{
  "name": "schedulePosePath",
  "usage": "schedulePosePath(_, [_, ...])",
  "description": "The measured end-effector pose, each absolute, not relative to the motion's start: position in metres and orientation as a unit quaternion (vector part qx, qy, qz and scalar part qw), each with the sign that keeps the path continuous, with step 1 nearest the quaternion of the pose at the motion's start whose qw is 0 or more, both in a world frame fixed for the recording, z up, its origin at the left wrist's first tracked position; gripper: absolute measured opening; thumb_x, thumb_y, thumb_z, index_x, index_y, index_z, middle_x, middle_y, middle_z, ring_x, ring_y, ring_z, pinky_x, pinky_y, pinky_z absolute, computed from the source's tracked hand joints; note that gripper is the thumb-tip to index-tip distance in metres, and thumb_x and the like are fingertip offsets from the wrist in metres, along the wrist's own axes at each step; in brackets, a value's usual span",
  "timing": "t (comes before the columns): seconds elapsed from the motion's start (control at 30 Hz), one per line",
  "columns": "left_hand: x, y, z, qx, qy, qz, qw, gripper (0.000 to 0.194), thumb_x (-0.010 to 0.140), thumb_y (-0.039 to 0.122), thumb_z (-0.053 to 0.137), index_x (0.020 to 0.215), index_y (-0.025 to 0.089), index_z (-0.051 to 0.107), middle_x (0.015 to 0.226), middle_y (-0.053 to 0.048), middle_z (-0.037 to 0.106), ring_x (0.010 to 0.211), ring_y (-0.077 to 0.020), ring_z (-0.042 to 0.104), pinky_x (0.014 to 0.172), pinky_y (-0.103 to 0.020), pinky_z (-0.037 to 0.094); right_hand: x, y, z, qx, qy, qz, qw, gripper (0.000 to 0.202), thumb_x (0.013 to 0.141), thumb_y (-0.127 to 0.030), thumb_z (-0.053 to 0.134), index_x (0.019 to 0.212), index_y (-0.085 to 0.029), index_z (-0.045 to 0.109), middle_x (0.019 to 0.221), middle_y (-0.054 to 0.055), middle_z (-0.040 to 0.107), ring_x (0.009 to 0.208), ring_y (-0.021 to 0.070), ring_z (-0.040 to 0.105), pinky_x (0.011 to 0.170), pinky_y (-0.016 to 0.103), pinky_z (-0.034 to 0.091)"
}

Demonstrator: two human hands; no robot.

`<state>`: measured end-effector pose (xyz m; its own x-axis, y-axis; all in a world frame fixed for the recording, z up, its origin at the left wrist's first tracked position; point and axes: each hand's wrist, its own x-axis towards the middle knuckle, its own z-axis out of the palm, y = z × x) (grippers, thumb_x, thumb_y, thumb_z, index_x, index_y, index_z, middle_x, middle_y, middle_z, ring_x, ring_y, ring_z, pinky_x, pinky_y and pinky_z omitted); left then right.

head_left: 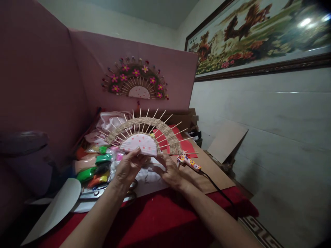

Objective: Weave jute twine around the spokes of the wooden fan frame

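Note:
A half-round fan frame (141, 144) of thin sticks, with a woven twine band and a pink dotted cloth centre, is held up over the table. My left hand (129, 166) grips its lower edge, the thumb on the cloth. My right hand (169, 170) is at the lower right of the cloth centre, its fingertips up against the bottom edge and partly hidden behind it. A finished-looking fan with pink flowers (136, 81) hangs on the pink panel behind. To the right of my right hand lies a flower-patterned glue gun (189, 162) with a black cord.
Bags of coloured clay (94, 167) and large scissors (96, 193) lie at the left. A pale curved sheet (58, 210) sticks out at the front left. Red sheets (190, 148) rest on brown cardboard (207, 172). A red cloth (155, 220) covers the table front.

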<state>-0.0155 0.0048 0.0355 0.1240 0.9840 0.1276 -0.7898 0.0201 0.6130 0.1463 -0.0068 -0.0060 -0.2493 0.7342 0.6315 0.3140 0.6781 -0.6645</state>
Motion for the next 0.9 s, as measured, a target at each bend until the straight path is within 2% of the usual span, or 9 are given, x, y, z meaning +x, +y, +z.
schedulePosePath(0.07, [-0.007,0.001,0.031,0.318,0.171,0.628,0.689,0.030,0.072,0.007,0.060,0.101,0.015,0.060,0.083,-0.005,0.068,0.080,-0.0162,0.064,0.075,-0.029,0.052,0.137,-0.007,-0.006,-0.323,-0.732,0.278,0.532,0.046,0.074,-0.041,0.061,0.117,-0.026,0.055,0.119,0.005,0.057,0.109,0.0235,0.052,0.094,0.040,0.039])
schedulePosePath(0.2, [0.006,-0.008,0.024,0.365,0.192,0.630,0.658,0.034,0.068,0.010,0.066,0.101,0.015,0.059,0.090,-0.005,0.067,0.081,-0.0146,0.063,0.076,-0.027,0.051,0.123,-0.005,-0.004,-0.303,-0.576,0.451,0.610,0.039,0.071,-0.046,0.062,0.102,-0.023,0.063,0.102,0.005,0.066,0.098,0.0229,0.058,0.085,0.038,0.045])
schedulePosePath(0.3, [0.008,-0.013,0.025,0.407,0.209,0.601,0.655,0.027,0.070,0.016,0.066,0.096,0.012,0.060,0.091,-0.008,0.067,0.081,-0.0182,0.063,0.074,-0.032,0.052,0.124,-0.007,-0.001,-0.269,-0.515,0.496,0.645,0.033,0.071,-0.039,0.064,0.100,-0.023,0.062,0.101,0.004,0.066,0.095,0.0209,0.059,0.080,0.034,0.047])
schedulePosePath(0.43, [0.000,-0.011,0.030,0.401,0.225,0.615,0.640,0.019,0.072,0.022,0.064,0.088,0.011,0.061,0.085,-0.007,0.067,0.073,-0.0170,0.063,0.066,-0.030,0.052,0.135,-0.005,0.001,-0.268,-0.441,0.557,0.650,0.029,0.075,-0.040,0.058,0.097,-0.022,0.062,0.107,0.004,0.063,0.095,0.0194,0.058,0.071,0.029,0.047])
schedulePosePath(0.57, [-0.002,-0.008,0.034,0.378,0.215,0.634,0.640,0.018,0.070,0.019,0.066,0.085,0.011,0.063,0.092,-0.009,0.067,0.085,-0.0188,0.062,0.074,-0.029,0.051,0.141,-0.002,0.002,-0.283,-0.410,0.561,0.661,0.030,0.075,-0.046,0.054,0.094,-0.023,0.061,0.110,0.003,0.062,0.100,0.0189,0.056,0.069,0.026,0.046])
schedulePosePath(0.73, [0.012,-0.016,0.028,0.439,0.219,0.623,0.609,0.029,0.071,0.021,0.065,0.098,0.014,0.062,0.100,-0.009,0.066,0.090,-0.0216,0.062,0.078,-0.034,0.050,0.129,-0.007,0.004,-0.262,-0.419,0.564,0.661,0.036,0.068,-0.053,0.060,0.086,-0.022,0.061,0.094,0.004,0.067,0.086,0.0195,0.061,0.064,0.029,0.048])
schedulePosePath(0.8, [0.016,-0.021,0.025,0.488,0.241,0.586,0.600,0.036,0.068,0.023,0.068,0.103,0.014,0.061,0.096,-0.010,0.067,0.082,-0.0218,0.063,0.073,-0.034,0.050,0.131,-0.006,0.008,-0.256,-0.389,0.579,0.669,0.029,0.065,-0.047,0.064,0.080,-0.022,0.061,0.083,0.002,0.068,0.080,0.0191,0.062,0.062,0.030,0.049])
schedulePosePath(0.9, [0.016,-0.024,0.025,0.545,0.256,0.520,0.606,0.053,0.059,0.016,0.073,0.110,0.017,0.059,0.094,-0.010,0.068,0.075,-0.0205,0.064,0.066,-0.031,0.050,0.148,0.003,0.017,-0.246,-0.333,0.608,0.677,0.015,0.063,-0.031,0.067,0.073,-0.020,0.061,0.072,0.001,0.067,0.072,0.0168,0.061,0.063,0.028,0.050])
